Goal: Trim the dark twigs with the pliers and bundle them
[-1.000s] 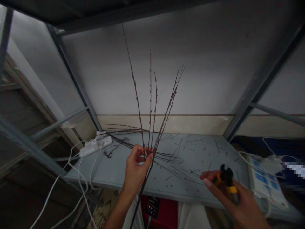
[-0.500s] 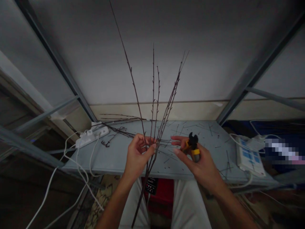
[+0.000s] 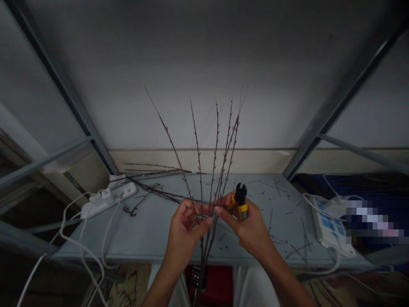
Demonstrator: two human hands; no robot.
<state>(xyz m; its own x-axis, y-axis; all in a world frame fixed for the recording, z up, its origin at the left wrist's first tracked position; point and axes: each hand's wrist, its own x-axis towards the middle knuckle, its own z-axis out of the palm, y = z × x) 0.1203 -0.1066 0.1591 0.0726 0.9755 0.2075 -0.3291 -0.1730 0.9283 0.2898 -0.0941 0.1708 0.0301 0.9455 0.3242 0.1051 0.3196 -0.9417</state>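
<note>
A thin brown branch (image 3: 202, 262) with several long, budded twigs stands upright in front of me, its tips fanned out against the wall. My left hand (image 3: 183, 228) pinches the twigs between thumb and fingers, just above where they split. Close on its right, my right hand (image 3: 252, 226) has thumb and fingertips on the right-hand twigs. Tucked in that same palm are cutting pliers (image 3: 241, 194) with black jaws and yellow handles, jaws pointing up and clear of the branch.
More branches (image 3: 159, 189) lie at the back left of the grey tabletop (image 3: 143, 238), near a white power strip (image 3: 110, 200) with trailing cables. Cut twig scraps (image 3: 305, 245) are scattered on the right, near a white-and-blue box (image 3: 330, 226). Metal posts (image 3: 338, 102) frame both sides.
My right hand has moved left with the pliers and now touches the twigs. The branch has shifted and its twigs are spread differently, their tips lower in view. The view has tilted slightly up.
</note>
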